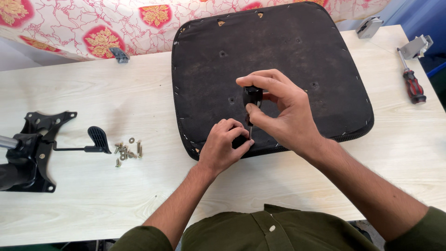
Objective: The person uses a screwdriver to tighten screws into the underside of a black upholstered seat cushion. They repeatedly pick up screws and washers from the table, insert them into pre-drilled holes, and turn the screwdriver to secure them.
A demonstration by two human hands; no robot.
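Seat: a black, rounded-square upholstered chair seat pad (297, 56) is lying underside up at the far middle of the pale wood-grain table (139, 93), its near edge reaching toward the person.
Right hand: the right hand (283, 109) is gripping the black handle of a screwdriver (252, 96), fingers curled tight around it, the shaft standing upright near the pad's near edge.
Left hand: the left hand (225, 144) is resting on that edge, fingers pinching narrowly at the shaft's tip; what they are holding is hidden.
Risk: the tip is likely to be slipping off and jabbing the left fingertips, since they are sitting right beside it.
Loose parts: a small heap of metal screws and washers (126, 151) is lying loose toward the left edge, in no container, so pieces could be rolling away.
Nearby: a black metal chair mechanism with lever (37, 148) is sitting at the left edge; a red-and-black screwdriver (412, 83) is lying by the far right corner.
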